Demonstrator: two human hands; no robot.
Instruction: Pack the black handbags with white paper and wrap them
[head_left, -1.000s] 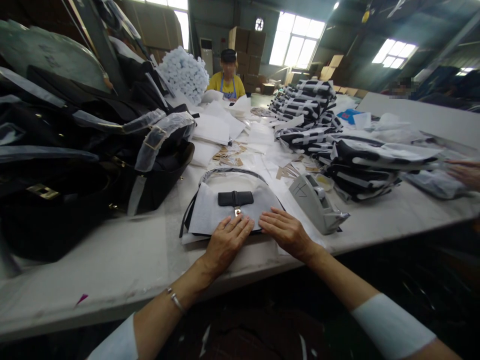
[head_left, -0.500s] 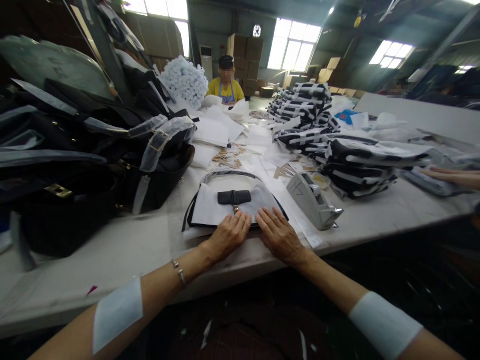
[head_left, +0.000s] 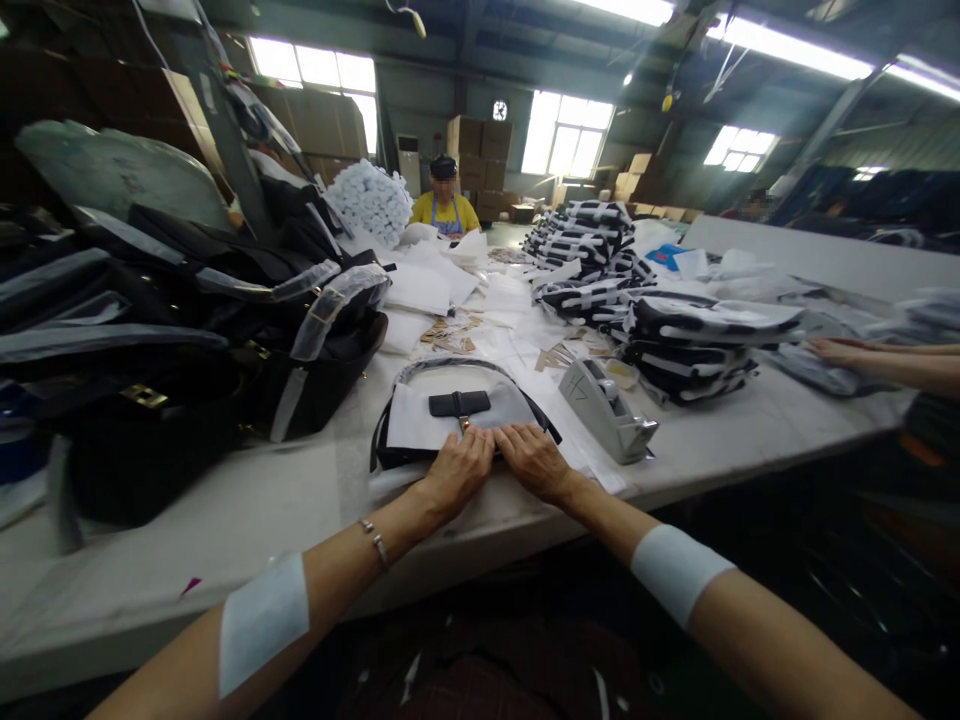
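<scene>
A black handbag (head_left: 405,456) lies flat in front of me, its wrapped handle (head_left: 480,366) arched away from me. White paper (head_left: 409,415) covers its front, and a dark flap strap (head_left: 471,402) shows over the paper with a small gold clasp. My left hand (head_left: 457,472) is closed at the bag's near edge, its fingertips beside the clasp. Right against it, my right hand (head_left: 534,460) has its fingers bent and pressed together on the same edge. What the fingertips pinch is partly hidden.
A grey tape dispenser (head_left: 606,410) stands right of the bag. Black bags (head_left: 315,360) are heaped at left, wrapped black bags (head_left: 690,340) at right. Paper tags (head_left: 450,335) and white sheets (head_left: 424,285) lie beyond. A co-worker (head_left: 444,205) sits opposite; another person's hands (head_left: 847,355) work at right.
My right hand has slid left to meet my left hand at the clasp, and its fingers have bent. The view has tilted up slightly.
</scene>
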